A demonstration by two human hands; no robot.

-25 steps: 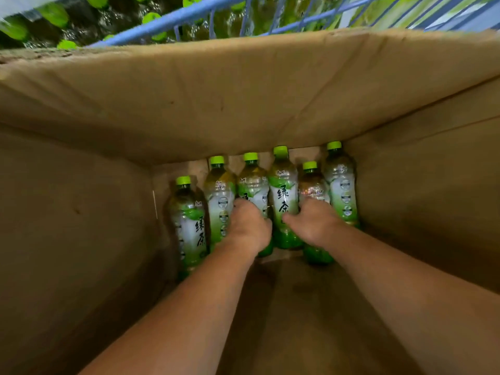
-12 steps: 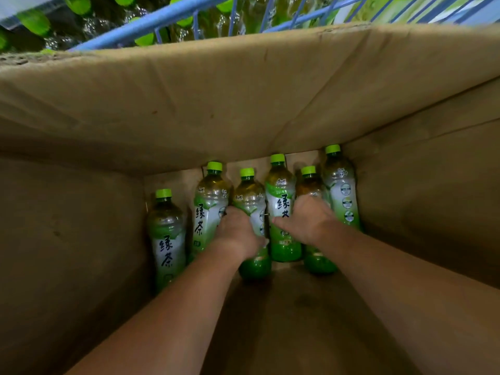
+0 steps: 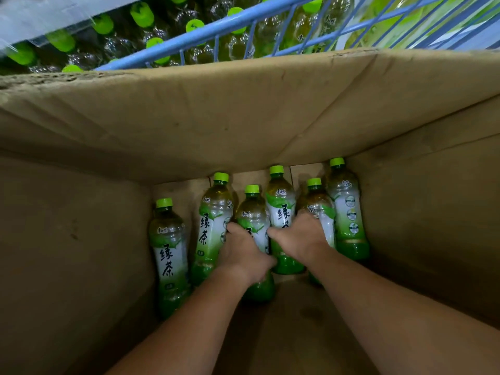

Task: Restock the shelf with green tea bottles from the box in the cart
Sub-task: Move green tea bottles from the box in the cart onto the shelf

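Several green tea bottles with lime caps stand at the far end of a deep cardboard box (image 3: 243, 117). My left hand (image 3: 242, 255) grips the third bottle from the left (image 3: 253, 215) around its middle. My right hand (image 3: 300, 238) wraps round two neighbouring bottles, the tall labelled one (image 3: 280, 201) and the shorter one (image 3: 315, 198) to its right. A separate bottle (image 3: 167, 247) leans at the far left, another (image 3: 212, 220) stands beside my left hand, and one (image 3: 347, 212) stands against the right wall.
The blue wire cart wall (image 3: 216, 28) runs along the box's far edge. Beyond it are rows of shrink-wrapped green tea bottles (image 3: 140, 31). Tall cardboard walls close in on the left and right; the box floor (image 3: 297, 334) near me is bare.
The leftmost bottle has shifted away from the group toward the left wall. Both hands have tightened round the middle bottles and stay at about the same depth; my view has tipped slightly.
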